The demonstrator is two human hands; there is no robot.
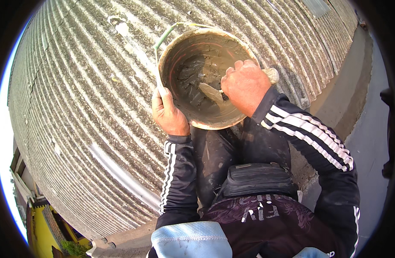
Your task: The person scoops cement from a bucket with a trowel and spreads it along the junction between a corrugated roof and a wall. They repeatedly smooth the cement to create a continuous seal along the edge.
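Note:
A round bucket with wet grey mortar in it stands in front of me on the corrugated roof. My left hand grips the bucket's left side, its thumb up against the rim and its fingers mostly hidden. Over the right part of the bucket, my right hand is closed round the handle of a trowel. The trowel's blade reaches down into the mortar, and the handle's rounded end sticks out to the right of the fist. A wire bail with a green grip leans at the bucket's upper left.
Corrugated grey roof sheets slope away on the left and ahead. Along the right runs a mortared ledge beside a smooth grey surface. A black waist bag sits at my lap. Far below left is a yellow building.

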